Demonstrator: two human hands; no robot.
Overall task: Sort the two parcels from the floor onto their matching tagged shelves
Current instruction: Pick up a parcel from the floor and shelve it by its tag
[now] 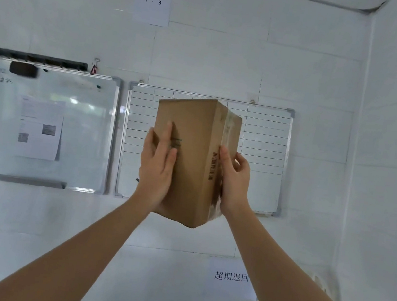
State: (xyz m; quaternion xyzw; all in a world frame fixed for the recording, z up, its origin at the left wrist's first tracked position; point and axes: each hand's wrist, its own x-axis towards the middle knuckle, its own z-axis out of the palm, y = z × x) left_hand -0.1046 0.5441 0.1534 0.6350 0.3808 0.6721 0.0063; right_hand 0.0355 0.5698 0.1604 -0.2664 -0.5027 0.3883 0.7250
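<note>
Head cam is pointed pretty much straight at a white tiled wall (329, 79), smooth and glossy with faint grout lines, so that's most of what you get. Two whiteboards hang on it side by side. The left whiteboard (80, 133) is shiny, has some faded scribbles, a printed sheet (40, 128) stuck on it, and a dark eraser (23, 69) up top; a black hook rail (42, 59) sits just above its frame. The right whiteboard (265, 139) is ruled into a grid of rows and columns, metal frame with grey plastic corners.

Right in front of that grid board is the parcel (193, 160), a plain brown cardboard box, tall and rectangular, held up in mid-air with one vertical edge turned toward the camera. Clear tape runs down its right face and a small barcode sits near that edge.

Both bare arms reach up from the bottom of the frame. The left hand (156, 167) lies flat against the left face, fingers together and pointing up. The right hand (235, 178) wraps the taped side, thumb on the front edge, fingers curled round the back. So the box is pinched between the two palms.

Smaller stuff: a paper tag reading "1 - 3" (152, 3) high on the wall, and another paper tag with Chinese characters (232, 277) low right.
</note>
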